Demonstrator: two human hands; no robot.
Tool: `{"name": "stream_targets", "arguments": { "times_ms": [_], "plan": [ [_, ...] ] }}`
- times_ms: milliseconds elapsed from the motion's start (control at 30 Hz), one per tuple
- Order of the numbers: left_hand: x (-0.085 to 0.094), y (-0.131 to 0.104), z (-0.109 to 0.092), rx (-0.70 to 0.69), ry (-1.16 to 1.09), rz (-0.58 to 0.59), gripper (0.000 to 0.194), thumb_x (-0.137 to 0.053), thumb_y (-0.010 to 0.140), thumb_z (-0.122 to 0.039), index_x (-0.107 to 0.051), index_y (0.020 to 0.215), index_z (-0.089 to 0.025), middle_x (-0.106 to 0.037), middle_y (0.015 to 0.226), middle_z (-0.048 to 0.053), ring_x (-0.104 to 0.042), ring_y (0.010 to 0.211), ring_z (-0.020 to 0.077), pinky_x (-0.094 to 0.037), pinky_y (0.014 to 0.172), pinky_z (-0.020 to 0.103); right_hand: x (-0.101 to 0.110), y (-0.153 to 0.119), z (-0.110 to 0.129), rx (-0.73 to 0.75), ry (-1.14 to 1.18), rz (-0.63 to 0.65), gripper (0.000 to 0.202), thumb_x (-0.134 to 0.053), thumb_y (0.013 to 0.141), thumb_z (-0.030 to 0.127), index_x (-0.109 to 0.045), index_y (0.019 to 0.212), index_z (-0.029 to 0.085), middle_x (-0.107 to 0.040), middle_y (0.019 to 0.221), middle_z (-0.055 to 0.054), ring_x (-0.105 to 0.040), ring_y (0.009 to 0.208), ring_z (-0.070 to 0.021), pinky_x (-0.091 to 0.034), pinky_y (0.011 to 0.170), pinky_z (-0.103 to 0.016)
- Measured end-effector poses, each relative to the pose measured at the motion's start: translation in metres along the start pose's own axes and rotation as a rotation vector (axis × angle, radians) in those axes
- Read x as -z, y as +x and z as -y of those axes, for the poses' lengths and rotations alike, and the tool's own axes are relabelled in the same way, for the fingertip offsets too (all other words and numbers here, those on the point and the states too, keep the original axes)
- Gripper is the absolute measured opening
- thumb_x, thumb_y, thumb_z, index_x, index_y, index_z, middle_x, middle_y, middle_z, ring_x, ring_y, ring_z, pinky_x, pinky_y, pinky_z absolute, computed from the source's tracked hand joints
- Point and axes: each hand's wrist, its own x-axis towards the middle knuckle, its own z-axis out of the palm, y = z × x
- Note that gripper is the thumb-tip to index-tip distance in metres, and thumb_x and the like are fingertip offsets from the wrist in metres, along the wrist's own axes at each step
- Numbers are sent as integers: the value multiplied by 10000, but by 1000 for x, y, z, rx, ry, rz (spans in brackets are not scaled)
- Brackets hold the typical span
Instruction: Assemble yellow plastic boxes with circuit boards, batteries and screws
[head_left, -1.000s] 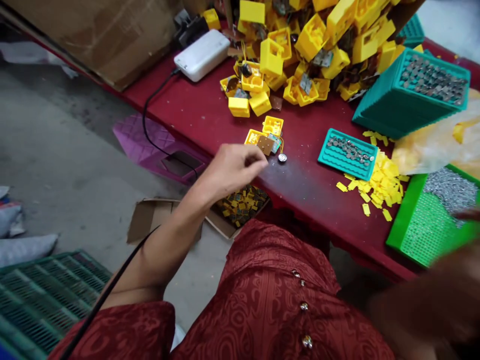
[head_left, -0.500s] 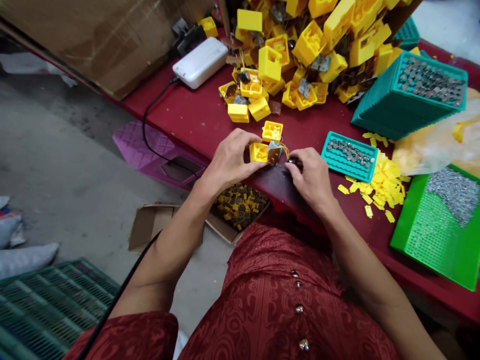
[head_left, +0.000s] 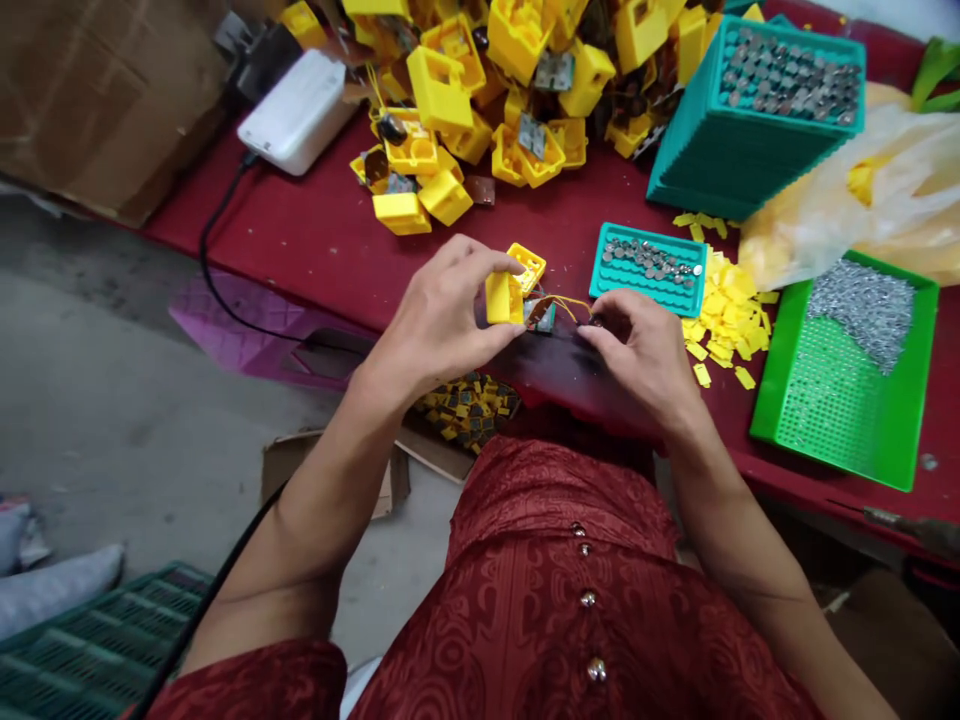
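Between thumb and fingers my left hand (head_left: 450,305) grips a small yellow plastic case (head_left: 502,299), tilted on its side near the table's front edge. Its second yellow half (head_left: 527,266) lies just behind. A small circuit board (head_left: 541,314) hangs out beside the case, and thin yellow wires (head_left: 562,302) run from it to the right. My right hand (head_left: 637,335) pinches a small dark round part (head_left: 595,321) at the wires' end; the fingers partly hide it.
Yellow cases (head_left: 450,90) are heaped at the back. To the right are a teal tray of button cells (head_left: 651,268), loose yellow pieces (head_left: 724,310), a stack of teal trays (head_left: 705,130) and a green basket of small metal parts (head_left: 840,400). A white power bank (head_left: 296,112) trails a black cable.
The view has shifted, so the table's things appear further left and higher. My left hand has tipped the case over, and the wires now stretch out toward my right hand.
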Motion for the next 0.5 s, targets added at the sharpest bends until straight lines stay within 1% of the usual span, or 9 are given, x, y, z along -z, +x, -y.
{"name": "stream_targets", "arguments": {
  "times_ms": [67, 133, 233, 300, 400, 467, 500],
  "plan": [
    [1, 1, -5, 26, -107, -14, 522, -825, 724, -320, -761, 1224, -183, -652, 1186, 100, -650, 1079, 268, -577, 980, 405, 5, -1, 0, -50, 195, 16, 128, -660, 886, 263, -715, 978, 193, -735, 922, -37, -659, 828, -160, -545, 815, -348],
    [0, 3, -11, 57, -221, -1, 586, -830, 731, -385, -758, 1265, -155, -648, 1227, 123, -666, 1051, 259, -597, 932, 399, 12, -4, 0, -147, 422, 9, 182, -650, 899, 296, -706, 1040, 196, -738, 886, -21, -671, 738, -126, -566, 726, -300],
    [-7, 7, -19, 134, -365, 34, 717, -874, 684, -462, -737, 1290, -106, -689, 1266, 156, -693, 1053, 273, -600, 939, 418, 22, -12, 2, -260, 658, -55, 201, -737, 839, 305, -673, 988, 188, -730, 810, 2, -670, 636, -92, -576, 624, -235],
    [-15, 9, -25, 235, -452, 95, 742, -890, 669, -508, -736, 1265, -94, -734, 1223, 155, -713, 1024, 267, -607, 921, 407, 27, -19, 0, -286, 730, -75, 211, -775, 809, 307, -690, 948, 173, -735, 800, -1, -686, 640, -85, -598, 630, -220],
    [-30, 7, -35, 391, -565, 239, 690, -879, 706, -547, -748, 1213, -98, -772, 1095, 129, -731, 949, 241, -623, 806, 346, 32, -33, -7, -339, 824, -38, 277, -814, 779, 334, -728, 976, 158, -755, 844, -13, -721, 687, -97, -636, 682, -240],
    [-39, 4, -39, 458, -620, 312, 666, -873, 729, -555, -751, 1210, -110, -774, 1062, 117, -736, 949, 236, -619, 715, 292, 34, -43, -16, -385, 827, -20, 316, -814, 777, 336, -732, 1023, 155, -757, 855, -16, -724, 694, -106, -638, 687, -259],
    [-43, 3, -40, 482, -639, 335, 665, -866, 741, -564, -750, 1218, -115, -773, 1062, 116, -738, 956, 235, -613, 677, 269, 35, -47, -21, -408, 789, -25, 315, -793, 791, 321, -727, 1051, 156, -748, 837, -10, -710, 668, -106, -623, 658, -262]
  ]
}}
